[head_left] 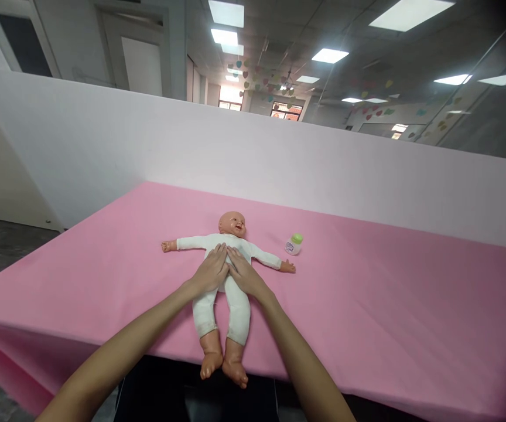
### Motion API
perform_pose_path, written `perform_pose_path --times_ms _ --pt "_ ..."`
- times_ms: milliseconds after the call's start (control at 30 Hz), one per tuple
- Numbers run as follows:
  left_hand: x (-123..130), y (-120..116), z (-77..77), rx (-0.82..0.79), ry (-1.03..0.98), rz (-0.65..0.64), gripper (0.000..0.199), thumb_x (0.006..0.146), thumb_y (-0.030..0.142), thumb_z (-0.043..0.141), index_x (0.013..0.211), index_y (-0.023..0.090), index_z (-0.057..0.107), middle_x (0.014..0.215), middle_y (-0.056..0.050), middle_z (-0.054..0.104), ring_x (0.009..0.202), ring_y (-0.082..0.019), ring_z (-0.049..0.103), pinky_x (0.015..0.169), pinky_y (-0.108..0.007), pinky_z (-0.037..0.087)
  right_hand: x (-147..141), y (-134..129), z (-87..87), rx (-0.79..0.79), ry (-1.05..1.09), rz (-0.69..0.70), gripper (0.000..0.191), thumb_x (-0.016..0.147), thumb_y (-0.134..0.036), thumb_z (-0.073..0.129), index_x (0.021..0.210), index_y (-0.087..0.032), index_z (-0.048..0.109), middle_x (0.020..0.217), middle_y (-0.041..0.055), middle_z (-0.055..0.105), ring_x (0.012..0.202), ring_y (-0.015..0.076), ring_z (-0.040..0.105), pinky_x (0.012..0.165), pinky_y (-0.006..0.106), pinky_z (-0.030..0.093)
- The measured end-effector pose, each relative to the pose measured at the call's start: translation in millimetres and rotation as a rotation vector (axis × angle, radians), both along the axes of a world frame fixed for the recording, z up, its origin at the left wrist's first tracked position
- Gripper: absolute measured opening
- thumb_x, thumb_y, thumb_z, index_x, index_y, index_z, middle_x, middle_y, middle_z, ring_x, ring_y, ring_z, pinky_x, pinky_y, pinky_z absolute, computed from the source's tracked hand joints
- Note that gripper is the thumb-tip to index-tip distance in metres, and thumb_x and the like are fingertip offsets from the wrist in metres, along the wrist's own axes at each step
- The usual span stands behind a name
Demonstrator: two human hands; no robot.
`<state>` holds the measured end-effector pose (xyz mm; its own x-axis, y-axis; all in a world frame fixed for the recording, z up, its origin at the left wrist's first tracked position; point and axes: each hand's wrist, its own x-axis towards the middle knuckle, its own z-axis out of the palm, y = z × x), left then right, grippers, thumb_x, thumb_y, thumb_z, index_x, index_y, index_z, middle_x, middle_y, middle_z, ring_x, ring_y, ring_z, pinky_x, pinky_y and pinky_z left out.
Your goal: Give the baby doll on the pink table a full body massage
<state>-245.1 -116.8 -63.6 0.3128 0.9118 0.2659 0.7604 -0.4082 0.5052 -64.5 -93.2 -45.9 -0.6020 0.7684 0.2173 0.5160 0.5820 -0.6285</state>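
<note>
A baby doll (238,310) with a white cloth body lies on its back on the pink-covered table (389,305). Its head points away from me, its arms are spread wide, and its feet reach over the near edge. My left hand (211,269) rests flat on the left side of the doll's torso, fingers stretched out. On the right side of the torso lies my right hand (243,271), also flat, its fingertips close to those of the left. Both palms are hidden against the cloth. Beyond the doll's right-hand-side arm stands a small clear bottle (294,245) with a green cap.
A low white wall (279,158) runs along the table's far side. The pink cloth hangs down over the near left edge. At the far left is a door (2,158) with a metal handle. Ceiling lights and hanging heart decorations show beyond the wall.
</note>
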Motion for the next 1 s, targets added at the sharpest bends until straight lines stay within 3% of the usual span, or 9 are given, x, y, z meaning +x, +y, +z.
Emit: perform_pose_path --times_ms 133,267,433,600,733,867,1000 --pt "4.4 21.7 1.0 0.014 0.027 0.038 0.065 0.104 0.033 0.022 0.161 0.003 0.029 0.171 -0.021 0.019 0.161 -0.029 0.011 0.13 -0.051 0.016 -5.7 20.4 -6.6 0.076 -0.055 -0.026 0.064 0.108 -0.047 0.029 0.165 -0.017 0.032 0.171 0.0102 0.027 0.16 0.0243 0.021 0.132 0.05 0.013" --pt "7.2 40.7 3.7 0.009 0.012 0.074 0.064 0.106 0.038 0.022 0.161 0.006 0.031 0.171 -0.02 0.021 0.161 -0.029 0.013 0.129 -0.052 0.016 -10.1 35.2 -10.3 0.095 -0.059 -0.141 0.065 0.107 -0.045 0.027 0.163 -0.013 0.035 0.171 0.0122 0.028 0.16 0.0253 0.021 0.132 0.049 0.012" --pt "0.7 53.2 3.0 -0.054 -0.06 0.119 0.071 0.105 0.049 0.027 0.162 0.007 0.029 0.172 -0.019 0.019 0.161 -0.031 0.011 0.13 -0.051 0.013 -6.6 44.6 -20.0 0.067 0.031 -0.266 0.075 0.105 -0.06 0.031 0.163 -0.012 0.035 0.169 0.0148 0.031 0.159 0.0277 0.023 0.131 0.051 0.012" --pt "-15.0 59.9 -8.3 -0.126 -0.146 0.148 0.073 0.105 0.051 0.026 0.165 0.008 0.02 0.173 -0.017 0.01 0.161 -0.03 0.004 0.131 -0.049 0.011 3.1 45.8 -28.0 -0.015 0.123 -0.333 0.089 0.1 -0.073 0.03 0.162 -0.009 0.035 0.17 0.0164 0.029 0.16 0.0291 0.021 0.131 0.049 0.014" --pt "-27.8 52.1 -13.7 -0.151 -0.157 0.137 0.078 0.106 0.055 0.025 0.165 0.005 0.016 0.173 -0.02 0.006 0.161 -0.028 0.004 0.131 -0.048 0.011 12.7 33.6 -26.4 -0.068 0.132 -0.335 0.092 0.1 -0.075 0.029 0.164 -0.009 0.029 0.172 0.0156 0.022 0.161 0.0277 0.017 0.132 0.049 0.012" --pt "-36.4 24.4 -8.2 -0.152 -0.124 0.091 0.077 0.106 0.059 0.024 0.165 0.009 0.022 0.172 -0.018 0.011 0.16 -0.029 0.009 0.131 -0.048 0.015 24.3 9.4 -17.6 -0.139 0.158 -0.314 0.087 0.1 -0.072 0.037 0.166 -0.016 0.027 0.173 0.0114 0.019 0.161 0.0269 0.017 0.132 0.048 0.014" --pt "-26.5 -1.9 -0.6 -0.028 -0.017 -0.08 0.068 0.109 0.051 0.02 0.165 0.013 0.025 0.173 -0.012 0.015 0.161 -0.024 0.006 0.132 -0.046 0.012 22.2 -7.4 -6.1 -0.071 0.098 -0.133 0.074 0.103 -0.064 0.041 0.164 -0.023 0.035 0.172 0.0064 0.024 0.16 0.0268 0.019 0.132 0.05 0.015"
